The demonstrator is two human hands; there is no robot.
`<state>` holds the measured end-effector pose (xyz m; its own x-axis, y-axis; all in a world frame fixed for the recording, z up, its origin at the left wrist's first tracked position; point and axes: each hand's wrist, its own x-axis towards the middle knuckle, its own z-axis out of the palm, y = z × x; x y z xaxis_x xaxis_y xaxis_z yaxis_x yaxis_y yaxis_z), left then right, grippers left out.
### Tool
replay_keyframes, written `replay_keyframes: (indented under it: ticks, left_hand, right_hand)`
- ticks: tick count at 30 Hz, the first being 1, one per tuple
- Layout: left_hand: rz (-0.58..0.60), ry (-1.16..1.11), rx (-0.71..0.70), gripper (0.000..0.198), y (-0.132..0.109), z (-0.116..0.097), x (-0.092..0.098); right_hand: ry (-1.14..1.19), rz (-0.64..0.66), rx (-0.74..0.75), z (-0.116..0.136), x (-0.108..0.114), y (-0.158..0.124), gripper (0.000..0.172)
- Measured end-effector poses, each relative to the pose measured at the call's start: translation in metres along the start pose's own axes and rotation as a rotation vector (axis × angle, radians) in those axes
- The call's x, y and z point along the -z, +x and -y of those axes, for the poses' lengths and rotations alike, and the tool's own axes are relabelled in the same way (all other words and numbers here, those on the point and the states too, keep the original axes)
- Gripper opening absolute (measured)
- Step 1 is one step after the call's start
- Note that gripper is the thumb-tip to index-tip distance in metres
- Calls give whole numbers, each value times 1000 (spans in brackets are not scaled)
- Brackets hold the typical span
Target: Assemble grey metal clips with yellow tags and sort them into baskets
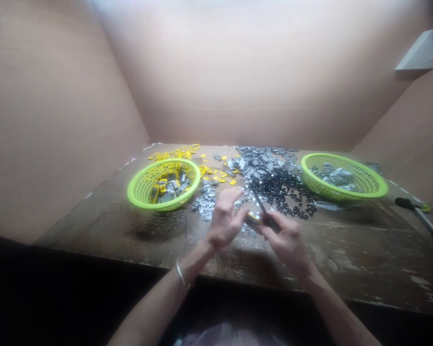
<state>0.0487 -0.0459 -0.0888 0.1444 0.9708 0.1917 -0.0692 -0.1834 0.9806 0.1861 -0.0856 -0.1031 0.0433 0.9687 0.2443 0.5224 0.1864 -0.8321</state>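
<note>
My left hand (226, 218) is bent over the near middle of the table, its thumb against one end of a small yellow-and-dark piece (253, 219). The piece spans the gap between my two hands. In my right hand (286, 242) is a thin, dark, blade-like strip (260, 201), slanting up and to the left; its exact kind does not show. Beyond my hands lie a heap of small black round parts (274, 187) and a scatter of silver metal pieces (205, 202). My fingertips are partly blurred.
A green basket (134, 197) at left holds yellow and grey pieces; another green basket (380, 187) at right holds grey ones. Yellow parts (175, 153) and grey plates (263, 158) lie at the back. A black-ended rod (420, 216) is at far right. Walls enclose the worn table (350, 259).
</note>
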Motion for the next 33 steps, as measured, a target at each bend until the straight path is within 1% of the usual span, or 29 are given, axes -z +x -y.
replay_keyframes:
  ticks: [1,2,3,4,5,6,8,10,12,16,22,27,30,33]
  left_hand:
    - [169,88,-11,22,2,-3,3]
    - [335,140,11,17,4,-4,5]
    - [463,151,57,15,4,-4,7]
    - [535,125,114,15,4,-1,7]
    - [540,67,168,17,3,3,7]
    - [497,-9,207,19,1,7,6]
    - [401,-156,227,19,-3,17,4]
    - [350,-257,224,18,-7,23,2]
    - [337,-312,234,18,-9,25,1]
    - [337,-360,258,18,-11,21,0]
    - [310,-410,258,18,-12,22,-1]
    - [278,-368,245,17,-14,28,-2]
    - [254,-300,222,17,-16,32,-4]
    - [207,-218,209,16,-18,35,-6]
  right_hand:
    - [-15,12,19,1,3,1,15]
    - [-7,14,25,3,5,1,16]
    - [24,10,16,5,7,2,17]
    - [76,10,-7,7,8,3,18]
    - [140,18,-39,8,9,3,19]
    - [210,36,-73,10,10,4,20]
    - [327,84,-137,13,11,4,21]
    - [385,97,-181,14,12,4,22]
    - [414,80,-209,15,12,4,22]
    - [453,71,-224,15,10,4,20]
    - [480,80,-185,13,8,4,21]
    - [406,57,-96,9,3,0,16]
    - [254,26,-7,5,-2,-2,10]
    - [71,-6,75,4,-5,-3,9]
